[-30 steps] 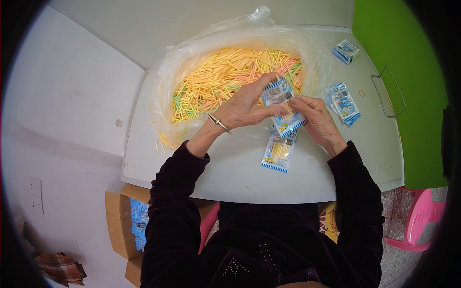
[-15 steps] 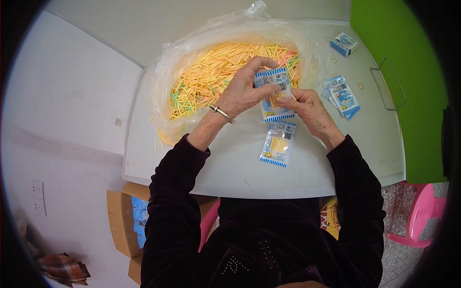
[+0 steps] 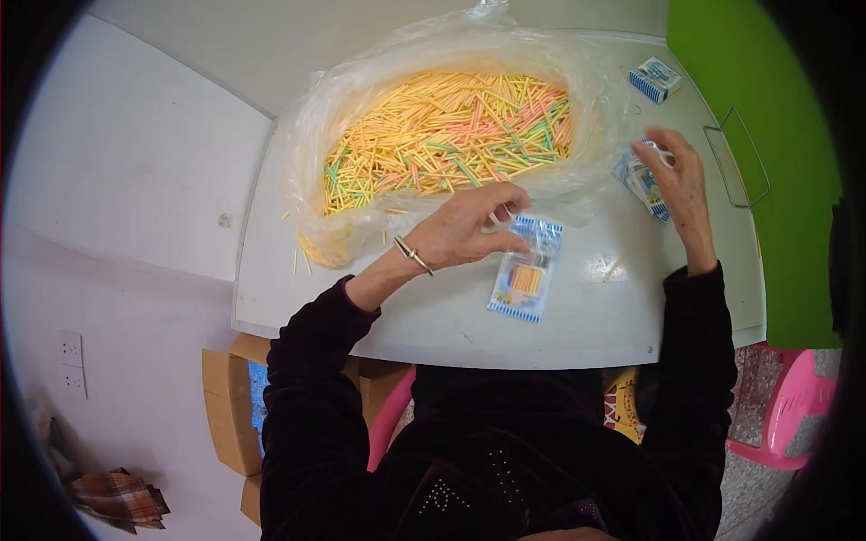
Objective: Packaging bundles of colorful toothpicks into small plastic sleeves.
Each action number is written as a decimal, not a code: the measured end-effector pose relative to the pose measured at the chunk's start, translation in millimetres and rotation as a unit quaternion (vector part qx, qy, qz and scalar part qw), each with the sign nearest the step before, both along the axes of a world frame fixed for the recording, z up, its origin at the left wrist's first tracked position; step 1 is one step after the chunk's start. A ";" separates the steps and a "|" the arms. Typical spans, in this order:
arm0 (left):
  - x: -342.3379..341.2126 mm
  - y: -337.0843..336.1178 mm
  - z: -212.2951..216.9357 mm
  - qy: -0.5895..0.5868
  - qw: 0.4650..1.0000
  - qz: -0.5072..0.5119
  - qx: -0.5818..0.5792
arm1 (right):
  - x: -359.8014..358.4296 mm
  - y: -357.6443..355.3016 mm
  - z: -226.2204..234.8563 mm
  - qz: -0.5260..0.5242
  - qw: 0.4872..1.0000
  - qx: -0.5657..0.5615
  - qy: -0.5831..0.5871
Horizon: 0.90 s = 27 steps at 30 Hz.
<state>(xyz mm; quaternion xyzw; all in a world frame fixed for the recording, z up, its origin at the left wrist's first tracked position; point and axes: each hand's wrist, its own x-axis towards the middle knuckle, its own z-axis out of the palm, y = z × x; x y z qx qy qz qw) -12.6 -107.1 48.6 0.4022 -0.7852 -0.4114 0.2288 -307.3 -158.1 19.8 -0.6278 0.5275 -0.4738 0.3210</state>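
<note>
A clear packet [image 3: 526,279] with blue-striped ends and short pale-yellow sticks inside lies on the table in front of me. My left hand [image 3: 465,225], with a metal bangle at the wrist, is at its upper left. Thumb and fingers are apart, the thumb tip by the packet's edge. Over at the right, my right hand [image 3: 677,185] is above a small pile of similar blue-and-white packets [image 3: 642,187], its fingers bent and spread, partly hiding them. Behind the left hand sits a large clear plastic bag [image 3: 302,149] of thin sticks [image 3: 442,131], mostly yellow, some pink and green.
A bundle of packets [image 3: 655,79] stands at the far right of the white table [image 3: 433,338]. Near a green panel [image 3: 749,54] is a wire frame [image 3: 740,158]. Loose sticks lie left of the bag. Below are a cardboard box [image 3: 232,415] and a pink stool [image 3: 785,415].
My hands have parted. The packet they held up is no longer between them; my right hand has moved right to the pile, and my left hand has come lower, nearer the table.
</note>
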 end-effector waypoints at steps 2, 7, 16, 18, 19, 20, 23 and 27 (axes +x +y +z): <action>7.3 -3.4 -0.7 -0.048 0.994 0.049 -0.083 | -13.7 0.9 -24.5 -0.137 0.960 -0.107 0.218; 40.6 -76.3 1.3 -0.152 0.937 0.163 -0.269 | -30.1 -11.5 -61.6 -0.145 0.932 -0.094 0.320; 50.5 -131.7 -16.7 -0.456 0.840 0.134 -0.261 | -49.8 -31.0 -77.4 -0.125 0.961 -0.077 0.233; 52.0 -135.5 -20.5 -0.461 0.835 0.134 -0.268 | -41.8 -28.6 -68.0 -0.122 0.964 -0.065 0.227; 53.2 -136.2 -22.9 -0.466 0.830 0.132 -0.275 | -35.9 -24.5 -63.1 -0.141 0.959 -0.066 0.237; 52.7 -136.7 -25.0 -0.467 0.830 0.132 -0.276 | -32.5 -21.0 -59.2 -0.161 0.953 -0.066 0.246; 54.6 -136.1 -32.3 -0.473 0.812 0.131 -0.315 | -32.3 -20.2 -62.3 -0.170 0.936 -0.109 0.288; 59.5 -132.2 -40.3 -0.400 0.830 0.149 -0.358 | -37.0 -23.8 -67.2 -0.158 0.945 -0.093 0.271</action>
